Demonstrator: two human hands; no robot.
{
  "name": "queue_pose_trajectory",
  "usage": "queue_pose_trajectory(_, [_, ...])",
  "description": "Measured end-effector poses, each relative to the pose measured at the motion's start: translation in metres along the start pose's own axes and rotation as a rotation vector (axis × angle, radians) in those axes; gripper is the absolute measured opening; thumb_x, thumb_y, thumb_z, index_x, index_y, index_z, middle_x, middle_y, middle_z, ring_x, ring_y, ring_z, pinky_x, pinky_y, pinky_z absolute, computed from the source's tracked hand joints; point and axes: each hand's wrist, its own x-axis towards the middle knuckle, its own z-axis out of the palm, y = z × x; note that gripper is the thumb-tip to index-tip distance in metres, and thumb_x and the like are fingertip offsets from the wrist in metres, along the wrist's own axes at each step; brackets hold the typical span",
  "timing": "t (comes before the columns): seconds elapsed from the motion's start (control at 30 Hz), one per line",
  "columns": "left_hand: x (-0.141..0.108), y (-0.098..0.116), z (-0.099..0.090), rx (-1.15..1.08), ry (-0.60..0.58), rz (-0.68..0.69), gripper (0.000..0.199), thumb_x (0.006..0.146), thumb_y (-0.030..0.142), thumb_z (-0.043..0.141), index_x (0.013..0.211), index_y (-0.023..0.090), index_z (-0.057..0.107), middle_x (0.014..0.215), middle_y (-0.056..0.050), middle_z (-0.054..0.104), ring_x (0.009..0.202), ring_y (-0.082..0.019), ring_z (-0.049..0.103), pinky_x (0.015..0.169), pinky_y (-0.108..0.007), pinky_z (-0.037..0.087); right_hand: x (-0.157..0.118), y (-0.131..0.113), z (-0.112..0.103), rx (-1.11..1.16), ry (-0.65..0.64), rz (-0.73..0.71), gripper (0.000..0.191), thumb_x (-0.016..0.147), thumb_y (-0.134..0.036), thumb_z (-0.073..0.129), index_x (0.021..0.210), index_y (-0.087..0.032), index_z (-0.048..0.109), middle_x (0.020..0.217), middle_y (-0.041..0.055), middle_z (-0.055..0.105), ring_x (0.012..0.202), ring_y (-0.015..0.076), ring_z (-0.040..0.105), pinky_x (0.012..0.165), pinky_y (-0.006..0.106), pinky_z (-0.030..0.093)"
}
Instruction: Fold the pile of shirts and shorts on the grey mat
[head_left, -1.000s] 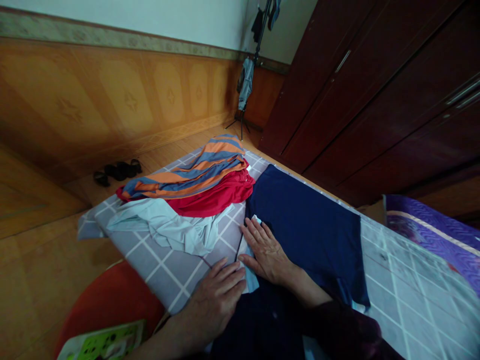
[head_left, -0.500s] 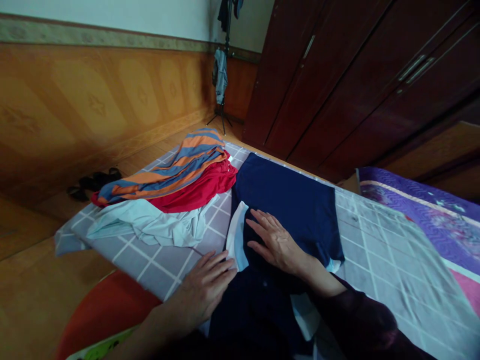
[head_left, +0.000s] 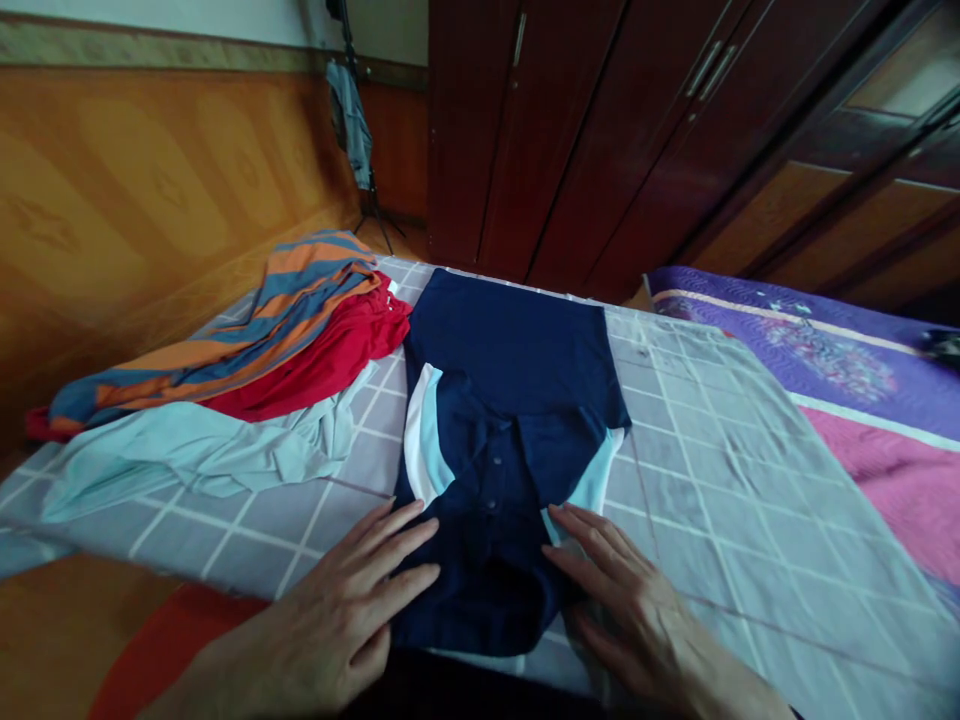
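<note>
Apparently, the left hand (head_left: pixel 330 600) and right hand (head_left: pixel 641 605) are spread open, gripping nothing that shows, at either side of the dark blue shirt (head_left: pixel 517 450) lying between and beyond them. Flat, light pressure drawn outward would probably smooth it best. Underneath is a checked cloth (head_left: pixel 690 520), its support hard to make out. Rumpled clothes (head_left: pixel 300 375) lie beyond the left hand; a wardrobe (head_left: pixel 600 130) stands far ahead.
</note>
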Motion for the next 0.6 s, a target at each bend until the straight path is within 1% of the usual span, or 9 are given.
queue_pose_trajectory(0.07, [0.004,-0.002,0.003,-0.006,0.025,0.005,0.061,0.066,0.0,0.047,0.121,0.022,0.056,0.147,-0.005,0.04,0.139,-0.027,0.029,0.111,-0.051,0.032,-0.002,-0.004,0.011,-0.029,0.097,-0.01,0.051,0.077,-0.01,0.05,0.128,-0.019,0.054,0.14,0.0148,0.047,0.129,0.0282,0.044,0.097,0.047,0.049])
queue_pose_trajectory(0.13, [0.007,-0.005,0.004,-0.01,0.054,0.028,0.052,0.067,-0.002,0.045,0.112,0.021,0.059,0.141,-0.006,0.048,0.138,-0.026,0.031,0.112,-0.05,0.032,-0.001,-0.007,0.017,-0.05,0.157,-0.033,0.045,0.08,-0.009,0.049,0.123,-0.019,0.057,0.135,0.0154,0.052,0.126,0.0279,0.047,0.095,0.047,0.05])
queue_pose_trajectory(0.2, [0.01,-0.007,0.004,-0.028,0.085,0.046,0.043,0.07,-0.002,0.044,0.103,0.02,0.059,0.134,-0.007,0.055,0.136,-0.024,0.035,0.112,-0.049,0.032,-0.001,-0.011,0.018,-0.046,0.173,-0.05,0.037,0.081,-0.008,0.048,0.113,-0.02,0.061,0.128,0.0134,0.058,0.121,0.026,0.052,0.097,0.047,0.048])
queue_pose_trajectory(0.27, [0.011,-0.008,0.003,-0.05,0.103,0.057,0.036,0.073,-0.001,0.043,0.098,0.02,0.057,0.128,-0.006,0.059,0.132,-0.022,0.041,0.113,-0.047,0.031,-0.002,-0.014,0.015,-0.013,0.166,-0.058,0.031,0.081,-0.007,0.046,0.103,-0.02,0.063,0.121,0.0112,0.063,0.115,0.0234,0.057,0.099,0.045,0.047])
queue_pose_trajectory(0.37, [0.012,-0.008,0.001,-0.054,0.107,0.07,0.034,0.073,-0.001,0.041,0.096,0.02,0.055,0.123,-0.006,0.062,0.129,-0.02,0.045,0.113,-0.044,0.033,-0.004,-0.018,0.008,0.025,0.163,-0.044,0.031,0.078,-0.007,0.045,0.099,-0.019,0.064,0.117,0.0104,0.065,0.11,0.0217,0.06,0.098,0.04,0.048])
queue_pose_trajectory(0.43, [0.012,-0.008,0.0,-0.036,0.114,0.073,0.035,0.072,-0.002,0.04,0.095,0.02,0.055,0.122,-0.006,0.063,0.129,-0.02,0.045,0.112,-0.045,0.033,-0.006,-0.019,0.009,0.017,0.168,-0.033,0.034,0.076,-0.007,0.046,0.103,-0.019,0.063,0.12,0.0105,0.064,0.113,0.0228,0.058,0.097,0.041,0.049])
queue_pose_trajectory(0.47, [0.012,-0.008,0.0,-0.027,0.113,0.074,0.036,0.072,-0.003,0.04,0.095,0.02,0.055,0.122,-0.006,0.063,0.129,-0.02,0.045,0.112,-0.045,0.033,-0.006,-0.019,0.012,-0.001,0.171,-0.029,0.039,0.074,-0.008,0.047,0.108,-0.019,0.062,0.124,0.0115,0.062,0.116,0.0242,0.056,0.097,0.042,0.049])
queue_pose_trajectory(0.53, [0.01,-0.011,0.001,-0.011,0.1,0.082,0.036,0.072,-0.003,0.04,0.096,0.021,0.054,0.122,-0.005,0.063,0.127,-0.02,0.047,0.112,-0.044,0.034,-0.007,-0.019,0.019,-0.05,0.18,-0.027,0.053,0.071,-0.009,0.049,0.122,-0.016,0.056,0.134,0.0148,0.054,0.124,0.0275,0.05,0.097,0.046,0.049])
queue_pose_trajectory(0.6, [0.008,-0.014,0.0,0.0,0.099,0.094,0.034,0.075,-0.001,0.041,0.098,0.021,0.054,0.121,-0.005,0.064,0.123,-0.018,0.052,0.112,-0.04,0.036,-0.008,-0.016,0.028,-0.095,0.187,-0.019,0.064,0.069,-0.009,0.049,0.132,-0.013,0.048,0.14,0.0168,0.047,0.129,0.0289,0.044,0.099,0.048,0.047])
